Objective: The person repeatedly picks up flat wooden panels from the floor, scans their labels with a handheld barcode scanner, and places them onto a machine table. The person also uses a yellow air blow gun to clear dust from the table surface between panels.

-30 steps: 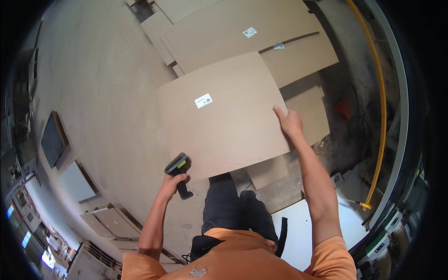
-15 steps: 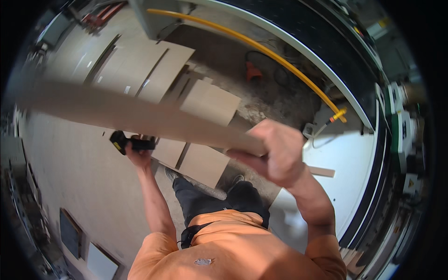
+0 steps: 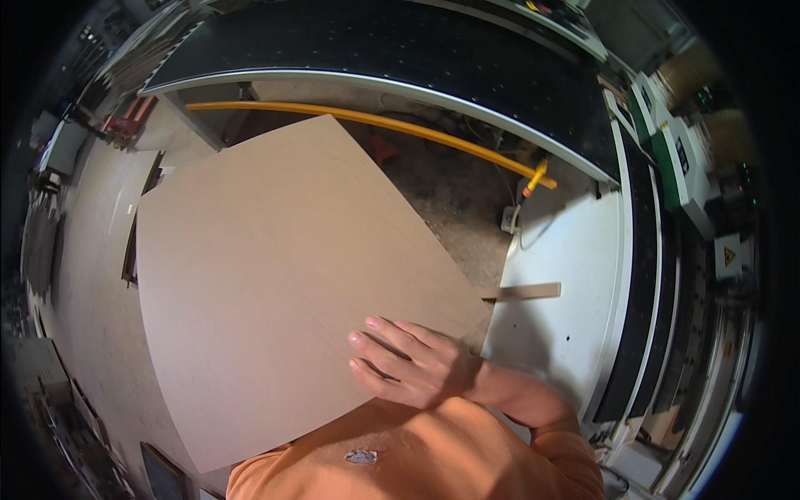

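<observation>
A large flat light-brown board (image 3: pixel 283 267) spreads in front of me, its broad face up and its near edge close to my orange shirt. My right hand (image 3: pixel 417 362) lies on the near right part of that face, palm down, with the fingers stretched out and slightly apart; nothing is gripped in it. The board hides my left hand and forearm, so what that hand holds does not show.
Beyond the board stands a machine with a black dotted table (image 3: pixel 375 46) and a yellow bar (image 3: pixel 350 119) below its edge. To the right is a white machine panel (image 3: pixel 550 333) bearing a narrow brown strip (image 3: pixel 533 292). Part of another panel (image 3: pixel 137 208) shows at left.
The board has turned from nearly edge-on to showing its broad face. My right hand has let go of its edge and lies flat on it. My left hand, with a black handheld device, has gone from sight.
</observation>
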Motion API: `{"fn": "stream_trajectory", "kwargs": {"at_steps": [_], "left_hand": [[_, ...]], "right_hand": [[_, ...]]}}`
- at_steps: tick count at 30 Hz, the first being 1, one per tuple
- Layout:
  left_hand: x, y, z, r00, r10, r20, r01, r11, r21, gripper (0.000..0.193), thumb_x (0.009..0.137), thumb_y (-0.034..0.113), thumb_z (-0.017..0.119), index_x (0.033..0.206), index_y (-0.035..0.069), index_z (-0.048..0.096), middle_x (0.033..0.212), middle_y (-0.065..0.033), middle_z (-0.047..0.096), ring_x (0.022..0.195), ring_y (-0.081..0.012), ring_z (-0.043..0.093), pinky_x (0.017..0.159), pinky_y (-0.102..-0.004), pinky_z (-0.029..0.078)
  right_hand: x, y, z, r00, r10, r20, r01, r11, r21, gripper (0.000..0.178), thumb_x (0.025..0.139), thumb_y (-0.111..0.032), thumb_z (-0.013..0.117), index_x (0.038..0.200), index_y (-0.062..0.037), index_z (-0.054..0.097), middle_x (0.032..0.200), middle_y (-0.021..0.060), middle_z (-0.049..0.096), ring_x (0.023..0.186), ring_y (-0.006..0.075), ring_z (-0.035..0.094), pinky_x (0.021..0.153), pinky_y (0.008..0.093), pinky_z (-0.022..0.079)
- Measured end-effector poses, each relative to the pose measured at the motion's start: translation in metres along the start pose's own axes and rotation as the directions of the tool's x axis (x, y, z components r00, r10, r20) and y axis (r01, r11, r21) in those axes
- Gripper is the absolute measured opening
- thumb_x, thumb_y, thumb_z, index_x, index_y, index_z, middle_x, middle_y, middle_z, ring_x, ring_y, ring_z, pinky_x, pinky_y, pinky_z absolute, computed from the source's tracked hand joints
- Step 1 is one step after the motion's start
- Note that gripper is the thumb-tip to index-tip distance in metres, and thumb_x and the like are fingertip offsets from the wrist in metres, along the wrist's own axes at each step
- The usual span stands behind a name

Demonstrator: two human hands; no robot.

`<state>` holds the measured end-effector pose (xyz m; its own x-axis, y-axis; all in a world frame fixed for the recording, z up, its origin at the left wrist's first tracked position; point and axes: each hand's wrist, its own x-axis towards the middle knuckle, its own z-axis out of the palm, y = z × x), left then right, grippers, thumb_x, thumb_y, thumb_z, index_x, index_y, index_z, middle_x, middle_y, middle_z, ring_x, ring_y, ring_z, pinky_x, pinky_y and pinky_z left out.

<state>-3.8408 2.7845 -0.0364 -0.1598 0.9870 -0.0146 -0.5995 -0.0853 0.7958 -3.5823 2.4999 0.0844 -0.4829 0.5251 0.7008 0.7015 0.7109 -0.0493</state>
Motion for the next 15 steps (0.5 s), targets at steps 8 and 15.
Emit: {"fn": "stream_trajectory", "kwargs": {"at_steps": [8, 15], "left_hand": [[0.068, -0.033, 0.043, 0.996, -0.092, 0.014, 0.090, 0.990, 0.109, 0.038, 0.085, 0.035, 0.064, 0.109, 0.007, 0.066, 0.082, 0.0000, 0.064, 0.047, -0.0059, 0.045, 0.050, -0.0224, 0.040], [0.116, -0.042, 0.087, 0.994, -0.111, 0.011, 0.107, 0.975, 0.197, 0.038, 0.084, 0.035, 0.064, 0.110, 0.007, 0.066, 0.081, 0.0007, 0.064, 0.047, -0.0059, 0.045, 0.049, -0.0221, 0.038]], "right_hand": [[0.015, 0.088, 0.022, 0.991, -0.002, 0.132, 0.017, 0.994, -0.109, 0.019, 0.093, -0.018, 0.061, 0.111, -0.0130, 0.064, 0.118, 0.0081, 0.069, 0.102, 0.0275, 0.069, 0.080, 0.0321, 0.056], [0.033, 0.146, 0.039, 0.987, 0.021, 0.161, -0.015, 0.999, -0.039, 0.023, 0.091, -0.015, 0.064, 0.114, -0.0155, 0.066, 0.120, 0.0089, 0.069, 0.106, 0.0326, 0.068, 0.080, 0.0369, 0.055]]}}
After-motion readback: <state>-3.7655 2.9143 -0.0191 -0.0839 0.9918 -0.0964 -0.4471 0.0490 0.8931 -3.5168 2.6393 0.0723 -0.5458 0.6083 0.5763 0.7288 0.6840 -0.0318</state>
